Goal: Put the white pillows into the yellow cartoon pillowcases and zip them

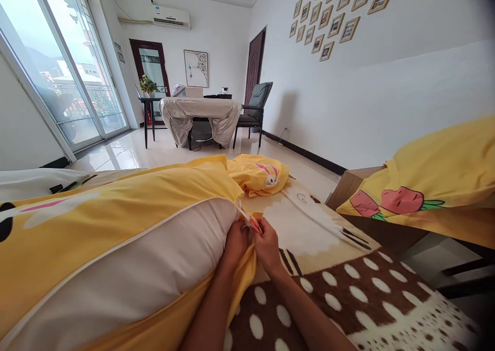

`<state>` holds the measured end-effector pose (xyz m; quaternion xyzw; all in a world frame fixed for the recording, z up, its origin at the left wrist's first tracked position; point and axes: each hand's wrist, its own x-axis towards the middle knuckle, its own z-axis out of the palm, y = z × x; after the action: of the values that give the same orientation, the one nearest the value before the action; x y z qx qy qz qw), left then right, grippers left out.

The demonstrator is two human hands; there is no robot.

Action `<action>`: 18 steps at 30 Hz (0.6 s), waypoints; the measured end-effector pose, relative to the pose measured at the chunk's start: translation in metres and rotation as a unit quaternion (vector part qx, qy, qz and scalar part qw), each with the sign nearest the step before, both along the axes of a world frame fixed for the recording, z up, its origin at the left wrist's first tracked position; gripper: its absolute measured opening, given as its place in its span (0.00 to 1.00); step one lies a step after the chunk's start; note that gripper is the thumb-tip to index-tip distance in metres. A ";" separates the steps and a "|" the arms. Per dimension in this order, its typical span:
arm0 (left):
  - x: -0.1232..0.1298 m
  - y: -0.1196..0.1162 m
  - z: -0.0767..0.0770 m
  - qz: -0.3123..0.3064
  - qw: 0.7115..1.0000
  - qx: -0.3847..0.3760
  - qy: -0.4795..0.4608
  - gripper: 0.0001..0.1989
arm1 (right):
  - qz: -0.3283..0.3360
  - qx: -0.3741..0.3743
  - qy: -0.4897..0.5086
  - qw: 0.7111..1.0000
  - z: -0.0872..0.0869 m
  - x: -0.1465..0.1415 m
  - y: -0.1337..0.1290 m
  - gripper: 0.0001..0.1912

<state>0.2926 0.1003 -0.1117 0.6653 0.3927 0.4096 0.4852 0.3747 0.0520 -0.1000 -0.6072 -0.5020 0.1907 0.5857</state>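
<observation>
Right hand (267,241) is pinching the edge of a yellow fabric cover with rabbit prints (154,191) at the right end of a long, white, stuffed cushion (166,253). Its partner, the left hand (236,238), is touching that same corner, fingers mostly hidden, so its grip cannot be told. The cover is wrapping the cushion, gaping along its near side. Beyond the cushion's right end, a crumpled yellow rabbit-print cloth (257,176) is lying on a brown-and-cream patterned plush blanket (340,289).
</observation>
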 end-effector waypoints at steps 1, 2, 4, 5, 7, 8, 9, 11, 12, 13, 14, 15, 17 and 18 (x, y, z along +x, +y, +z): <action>0.001 0.001 -0.001 0.010 1.000 -0.005 -0.011 0.12 | -0.009 -0.002 -0.012 1.000 0.000 0.001 0.001 0.11; 0.001 0.001 -0.001 0.016 1.000 -0.009 -0.024 0.13 | -0.018 -0.005 -0.025 1.000 0.000 0.003 0.002 0.11; 0.001 0.002 0.000 0.024 0.998 -0.018 -0.052 0.15 | -0.019 -0.023 -0.050 0.998 0.001 0.008 0.004 0.11; 0.001 0.002 0.001 0.027 0.997 -0.025 -0.065 0.16 | -0.009 -0.041 -0.061 0.997 0.001 0.011 0.004 0.10; 0.001 0.003 0.003 0.032 0.995 -0.042 -0.087 0.17 | 0.020 -0.083 -0.085 0.993 0.004 0.015 0.005 0.07; 0.001 0.004 0.003 0.034 0.993 -0.052 -0.097 0.17 | 0.029 -0.094 -0.096 0.991 0.005 0.017 0.005 0.05; 0.001 0.004 0.004 0.037 0.992 -0.062 -0.106 0.17 | 0.029 -0.093 -0.105 0.990 0.005 0.018 0.005 0.05; 0.001 0.006 0.004 0.041 0.988 -0.080 -0.124 0.17 | 0.014 -0.064 -0.103 0.992 0.006 0.017 0.004 0.07; 0.001 0.008 0.003 0.043 0.987 -0.090 -0.130 0.17 | 0.005 -0.046 -0.091 0.995 0.005 0.015 0.004 0.08; 0.001 0.009 0.003 0.044 0.985 -0.099 -0.134 0.17 | -0.003 -0.032 -0.073 0.997 0.004 0.013 0.003 0.10; 0.001 0.010 0.003 0.043 0.984 -0.107 -0.138 0.17 | -0.006 -0.024 -0.051 0.998 0.003 0.012 0.003 0.11; 0.001 0.011 0.003 0.042 0.983 -0.114 -0.140 0.17 | -0.007 -0.020 -0.027 0.999 0.001 0.010 0.003 0.12; 0.001 0.013 0.003 0.038 0.982 -0.123 -0.141 0.17 | 0.000 -0.013 0.023 1.000 -0.002 0.007 0.004 0.14; 0.001 0.013 0.004 0.036 0.982 -0.125 -0.140 0.17 | 0.007 -0.010 0.050 0.999 -0.004 0.006 0.005 0.14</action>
<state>0.2932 0.1130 -0.1080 0.5209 0.3927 0.4635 0.5997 0.3809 0.0568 -0.1038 -0.5987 -0.4747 0.2299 0.6028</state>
